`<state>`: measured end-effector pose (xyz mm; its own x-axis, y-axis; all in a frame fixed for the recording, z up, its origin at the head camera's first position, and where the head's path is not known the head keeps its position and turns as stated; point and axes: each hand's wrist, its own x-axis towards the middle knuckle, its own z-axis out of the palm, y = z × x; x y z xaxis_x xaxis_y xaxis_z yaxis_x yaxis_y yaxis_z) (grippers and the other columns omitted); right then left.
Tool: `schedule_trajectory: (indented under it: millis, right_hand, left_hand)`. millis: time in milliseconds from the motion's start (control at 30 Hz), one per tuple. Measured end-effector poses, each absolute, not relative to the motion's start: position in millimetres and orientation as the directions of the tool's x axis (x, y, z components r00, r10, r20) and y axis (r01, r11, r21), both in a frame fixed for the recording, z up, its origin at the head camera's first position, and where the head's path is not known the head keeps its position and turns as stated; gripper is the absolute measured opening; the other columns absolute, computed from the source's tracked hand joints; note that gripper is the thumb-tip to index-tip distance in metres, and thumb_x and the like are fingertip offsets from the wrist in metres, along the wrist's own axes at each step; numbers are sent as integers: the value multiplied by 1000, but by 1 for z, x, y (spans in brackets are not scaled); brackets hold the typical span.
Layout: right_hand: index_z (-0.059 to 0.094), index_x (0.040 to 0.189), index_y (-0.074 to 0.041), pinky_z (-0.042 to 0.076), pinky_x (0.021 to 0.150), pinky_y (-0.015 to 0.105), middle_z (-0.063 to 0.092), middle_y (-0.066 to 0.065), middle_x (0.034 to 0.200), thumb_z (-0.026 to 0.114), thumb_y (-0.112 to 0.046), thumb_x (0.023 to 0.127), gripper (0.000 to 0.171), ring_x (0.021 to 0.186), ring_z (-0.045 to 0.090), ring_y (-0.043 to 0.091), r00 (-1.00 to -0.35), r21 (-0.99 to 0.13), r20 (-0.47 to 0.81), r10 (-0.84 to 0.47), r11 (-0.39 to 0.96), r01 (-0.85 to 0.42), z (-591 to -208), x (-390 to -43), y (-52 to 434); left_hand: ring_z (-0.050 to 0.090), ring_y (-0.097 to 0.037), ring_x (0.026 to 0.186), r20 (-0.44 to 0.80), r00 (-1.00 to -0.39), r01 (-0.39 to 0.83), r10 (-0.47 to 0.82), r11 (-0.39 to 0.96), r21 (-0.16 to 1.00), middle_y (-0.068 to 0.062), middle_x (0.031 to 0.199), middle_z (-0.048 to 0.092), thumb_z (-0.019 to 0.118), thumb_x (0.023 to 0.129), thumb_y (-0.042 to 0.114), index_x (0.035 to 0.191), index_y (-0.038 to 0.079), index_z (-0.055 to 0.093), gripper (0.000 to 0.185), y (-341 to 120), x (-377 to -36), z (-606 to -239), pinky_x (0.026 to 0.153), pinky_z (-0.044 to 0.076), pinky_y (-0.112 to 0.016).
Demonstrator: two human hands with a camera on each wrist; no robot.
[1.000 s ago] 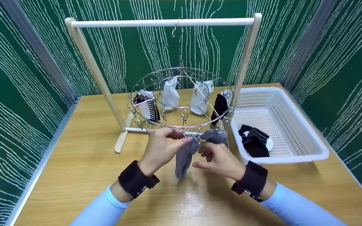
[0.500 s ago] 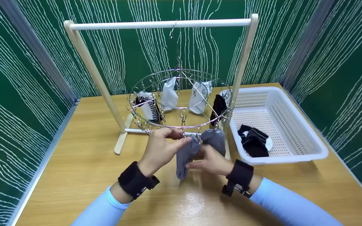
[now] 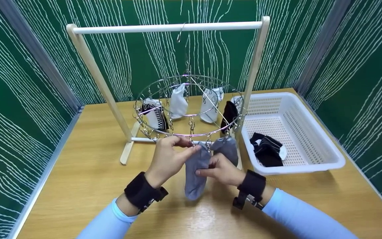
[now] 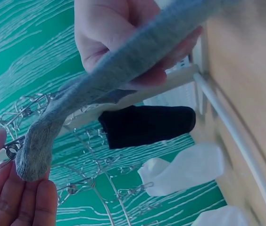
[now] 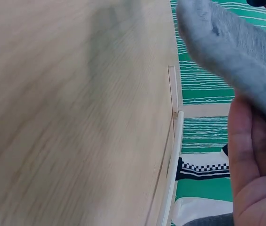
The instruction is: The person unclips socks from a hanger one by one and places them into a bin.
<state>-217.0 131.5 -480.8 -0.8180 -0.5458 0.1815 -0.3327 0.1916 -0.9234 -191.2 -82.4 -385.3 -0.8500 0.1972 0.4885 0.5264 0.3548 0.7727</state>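
Observation:
A grey sock (image 3: 195, 176) hangs at the near side of the round metal clip hanger (image 3: 177, 134). My left hand (image 3: 169, 159) is at its top corner, thumb and fingers pinching a small metal clip (image 4: 12, 150) beside the cuff. Lower down, my right hand (image 3: 225, 171) pinches the sock's right edge, thumb in front and fingers behind. In the right wrist view, the grey fabric (image 5: 246, 56) lies against the fingers of that hand. Just behind my right hand hangs another grey sock (image 3: 227, 149) from the same ring.
A black sock (image 3: 229, 114), two white socks (image 3: 178, 101) and a checkered sock (image 3: 156, 114) hang around the ring. The hanger hooks on a wooden rack (image 3: 167, 28). At right, a white basket (image 3: 310, 139) contains dark socks (image 3: 267, 149).
My right hand has moved left from beside the grey sock and taken hold of its edge. The sock has turned and shows broader. My left hand stays almost in place.

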Motion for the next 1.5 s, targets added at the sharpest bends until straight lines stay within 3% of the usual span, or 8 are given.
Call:
schedule_trajectory:
  millis: [67,167,300,667,867,1233,1433,1500]
  right_hand:
    - [76,78,10,36,51,16,63,0,60,81,-3,92,19,53,45,-2,-813,-924,196,-548,174,-340,-480,-216,131]
    - [79,85,11,44,56,14,75,16,69,81,0,92,13,61,57,-3,-810,-924,226,-541,146,-354,-479,-216,131]
    - [79,90,13,54,65,13,77,30,84,80,3,91,10,72,69,-4,-810,-923,247,-532,125,-364,-478,-214,131]
    - [79,95,13,61,72,19,78,31,91,78,3,92,11,77,74,-1,-795,-925,247,-554,110,-364,-474,-212,133]
    - [80,92,11,52,61,14,78,29,83,78,4,92,8,66,64,-2,-779,-907,254,-573,139,-398,-473,-210,138]
    - [78,82,9,39,53,11,66,24,64,81,2,91,12,57,49,-6,-777,-885,197,-598,232,-403,-471,-206,155]
    - [82,91,5,62,75,18,82,20,95,79,3,93,4,82,72,-2,-706,-861,205,-678,217,-459,-467,-201,164]
    - [82,90,4,63,75,21,83,19,95,79,3,93,4,83,73,-1,-684,-849,223,-695,207,-487,-462,-198,167]
  left_hand:
    - [77,-24,83,494,-848,529,192,357,769,-10,88,82,90,89,14,90,1,81,16,-82,-191,-386,82,64,-38]
    - [77,-24,83,511,-839,541,186,371,755,-11,87,82,90,90,14,89,1,80,16,-82,-192,-386,81,63,-34]
    - [76,-24,81,526,-830,555,187,382,739,-11,85,81,89,91,12,87,0,79,16,-82,-192,-387,78,62,-33]
    - [79,-30,82,590,-783,618,198,355,701,-15,85,81,87,92,8,81,-2,77,18,-82,-192,-389,79,65,-41]
    - [79,-31,82,612,-765,640,203,353,683,-15,84,81,85,92,5,79,-2,75,19,-83,-192,-390,80,64,-38]
    - [79,-30,81,621,-761,642,186,359,678,-14,84,81,85,92,6,77,-1,74,21,-84,-193,-390,79,64,-40]
    - [79,-29,82,601,-783,613,161,364,701,-13,84,81,88,90,8,80,0,77,18,-85,-193,-391,79,62,-36]
    - [78,-29,82,587,-796,596,148,366,715,-11,83,81,90,89,9,82,0,78,16,-86,-192,-391,79,59,-32]
